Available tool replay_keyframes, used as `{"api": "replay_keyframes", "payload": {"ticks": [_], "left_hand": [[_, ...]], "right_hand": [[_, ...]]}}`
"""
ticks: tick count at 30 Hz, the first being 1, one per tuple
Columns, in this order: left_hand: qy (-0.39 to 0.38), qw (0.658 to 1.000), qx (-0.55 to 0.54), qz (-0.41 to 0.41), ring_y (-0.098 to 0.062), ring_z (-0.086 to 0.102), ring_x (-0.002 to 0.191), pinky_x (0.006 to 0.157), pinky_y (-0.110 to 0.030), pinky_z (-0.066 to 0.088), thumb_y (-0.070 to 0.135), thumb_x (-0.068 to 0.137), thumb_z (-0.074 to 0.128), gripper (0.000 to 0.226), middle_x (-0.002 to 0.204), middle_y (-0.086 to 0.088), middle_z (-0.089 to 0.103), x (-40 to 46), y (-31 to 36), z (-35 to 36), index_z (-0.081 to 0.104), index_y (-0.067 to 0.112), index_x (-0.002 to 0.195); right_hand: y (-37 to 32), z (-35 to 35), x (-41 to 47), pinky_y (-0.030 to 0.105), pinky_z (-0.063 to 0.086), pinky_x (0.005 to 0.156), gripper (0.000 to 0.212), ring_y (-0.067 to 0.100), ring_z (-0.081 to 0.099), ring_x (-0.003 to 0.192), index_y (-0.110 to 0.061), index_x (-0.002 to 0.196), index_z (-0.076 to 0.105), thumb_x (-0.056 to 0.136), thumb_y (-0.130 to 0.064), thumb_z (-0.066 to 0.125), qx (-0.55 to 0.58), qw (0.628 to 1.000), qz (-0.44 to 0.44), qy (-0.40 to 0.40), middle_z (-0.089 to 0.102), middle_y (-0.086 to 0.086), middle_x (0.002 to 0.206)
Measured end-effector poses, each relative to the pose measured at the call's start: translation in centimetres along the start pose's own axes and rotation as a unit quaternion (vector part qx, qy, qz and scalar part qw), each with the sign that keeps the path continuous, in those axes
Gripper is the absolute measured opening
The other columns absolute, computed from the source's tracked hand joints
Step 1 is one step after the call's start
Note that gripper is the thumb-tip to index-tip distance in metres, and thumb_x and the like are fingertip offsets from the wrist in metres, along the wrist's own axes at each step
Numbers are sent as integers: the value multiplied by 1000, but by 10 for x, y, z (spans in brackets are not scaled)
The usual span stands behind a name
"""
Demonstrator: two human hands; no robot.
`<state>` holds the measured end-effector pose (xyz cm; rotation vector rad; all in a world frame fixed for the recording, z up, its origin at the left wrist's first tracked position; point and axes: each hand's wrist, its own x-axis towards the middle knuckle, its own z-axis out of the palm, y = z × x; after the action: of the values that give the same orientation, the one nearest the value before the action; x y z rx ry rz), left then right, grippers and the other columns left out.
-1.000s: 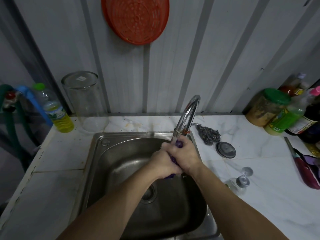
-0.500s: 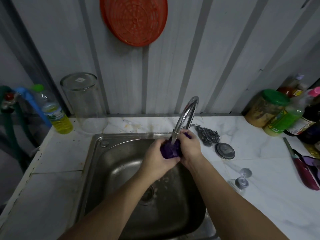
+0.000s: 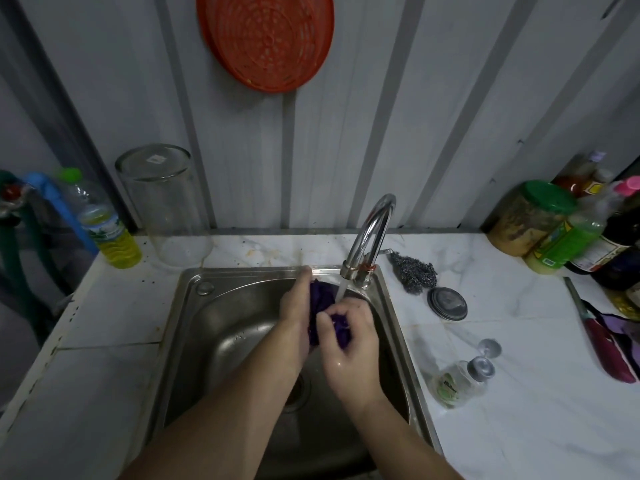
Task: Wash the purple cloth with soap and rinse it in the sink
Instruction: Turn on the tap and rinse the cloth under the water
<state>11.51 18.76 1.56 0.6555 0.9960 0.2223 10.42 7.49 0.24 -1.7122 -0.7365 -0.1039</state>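
The purple cloth (image 3: pixel 321 299) is bunched between both hands over the steel sink (image 3: pixel 221 306), right under the running water from the chrome tap (image 3: pixel 372 233). My left hand (image 3: pixel 296 306) holds the cloth's left side, fingers reaching up toward the sink's back rim. My right hand (image 3: pixel 349 337) pinches the cloth's lower right part with curled fingers. Most of the cloth is hidden by the hands. A bottle of yellow dish soap (image 3: pixel 110 233) stands on the counter at the back left.
An upturned glass jar (image 3: pixel 162 206) stands beside the soap. Right of the sink lie a steel scourer (image 3: pixel 414 275), a round lid (image 3: pixel 446 303) and a small toppled bottle (image 3: pixel 457 379). Jars and sauce bottles (image 3: pixel 568 226) crowd the back right. A red basket (image 3: pixel 266 39) hangs on the wall.
The hands moved from squeezing the cloth together at the spout to spreading slightly; the right hand dropped lower and nearer, and more purple cloth shows under the stream.
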Motion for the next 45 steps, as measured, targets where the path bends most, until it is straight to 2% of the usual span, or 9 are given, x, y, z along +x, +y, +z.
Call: {"api": "replay_keyframes", "payload": {"ticks": [9,14,18,22,25,30,35,41,45], "left_hand": [[-57,998,-5,-12,-27,71,58,55,-32,59,22,81,67,20,65,-10,72,0,-21,11,77,9,70],[-24,997,49,58,-30,72,70,66,-39,60,21,86,58,29,71,-11,74,3,-22,18,78,16,65],[-3,999,9,40,-32,76,79,76,-46,61,45,85,60,36,83,-10,79,2,-15,12,78,17,70],[30,998,-30,46,-33,71,86,92,-50,58,54,89,63,52,94,-16,75,7,4,14,73,5,101],[-13,999,-21,32,-29,63,77,88,-43,52,39,99,55,39,88,-16,63,3,1,14,64,3,90],[-78,996,36,18,-24,65,57,54,-29,48,34,94,59,36,75,-10,70,-7,-22,19,76,10,74],[-75,996,23,37,-37,74,94,89,-50,59,29,95,55,34,101,-21,76,-5,-21,24,77,4,98],[-161,985,-39,-39,-33,78,89,73,-43,63,39,92,46,49,99,-17,80,10,-19,3,84,9,87],[-266,955,75,-110,-44,65,116,99,-64,48,49,78,57,55,123,-21,72,4,-14,-17,78,12,113]], "right_hand": [[23,12,65,23,48,52,26,9,64,56,-20,65,61,88,-33,61,-31,956,292,4,67,-3,58],[36,4,81,48,61,83,28,30,75,84,-9,88,77,97,-28,58,221,789,573,7,78,12,89],[30,1,63,44,61,83,24,31,73,90,-16,84,73,99,-28,58,181,856,481,54,75,10,91],[8,-1,16,28,56,74,12,20,66,89,-19,94,67,96,-28,58,54,991,118,34,68,-1,95],[9,6,12,16,42,86,20,11,57,98,-21,105,69,90,-34,64,-94,995,-43,-9,63,-5,103],[23,-1,64,18,48,59,17,1,63,61,-26,69,65,86,-29,68,9,973,230,28,68,-11,63],[41,-8,76,49,61,85,19,32,76,89,-11,93,77,93,-26,65,268,811,520,29,79,11,94],[46,-9,42,32,61,75,24,25,75,97,-21,105,77,81,-23,75,349,873,339,31,79,9,103],[46,-21,52,37,61,78,15,25,74,88,-23,90,78,81,-19,67,260,922,286,-7,78,7,90]]}}
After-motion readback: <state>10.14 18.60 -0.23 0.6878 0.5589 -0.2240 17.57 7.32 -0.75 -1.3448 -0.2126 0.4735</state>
